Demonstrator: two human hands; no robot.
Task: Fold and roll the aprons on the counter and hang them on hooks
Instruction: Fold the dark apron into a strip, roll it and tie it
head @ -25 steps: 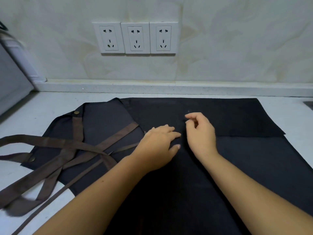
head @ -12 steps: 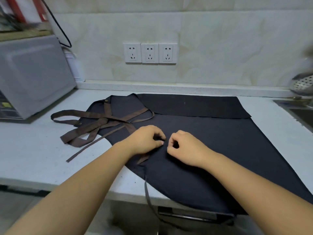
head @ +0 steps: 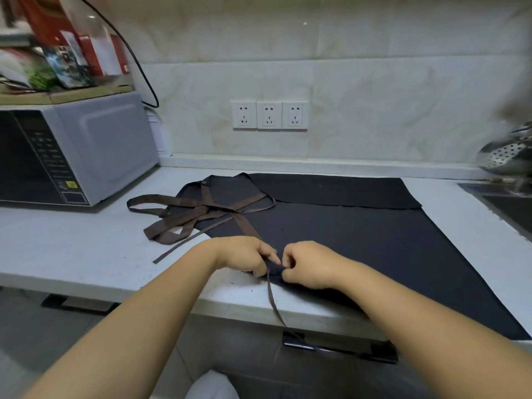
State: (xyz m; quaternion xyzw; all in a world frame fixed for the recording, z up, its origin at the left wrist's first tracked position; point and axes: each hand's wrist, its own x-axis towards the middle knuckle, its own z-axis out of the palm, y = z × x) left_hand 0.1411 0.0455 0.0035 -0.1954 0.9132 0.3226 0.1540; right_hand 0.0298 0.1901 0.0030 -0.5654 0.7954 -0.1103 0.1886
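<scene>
Dark apron [head: 359, 240], tangled brown straps [head: 201, 208], corner pinched by left hand [head: 244, 254], right hand [head: 311, 264]

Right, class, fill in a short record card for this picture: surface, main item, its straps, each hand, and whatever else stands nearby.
surface: white counter
main item: dark apron, spread flat, far edge folded over
straps: brown straps tangled over the apron's left end; one thin tie hangs over the counter's front edge
left: left hand pinches the apron's near edge
right: right hand pinches the same edge, close beside the left
nearby: microwave at left, wall sockets behind, sink at right
</scene>
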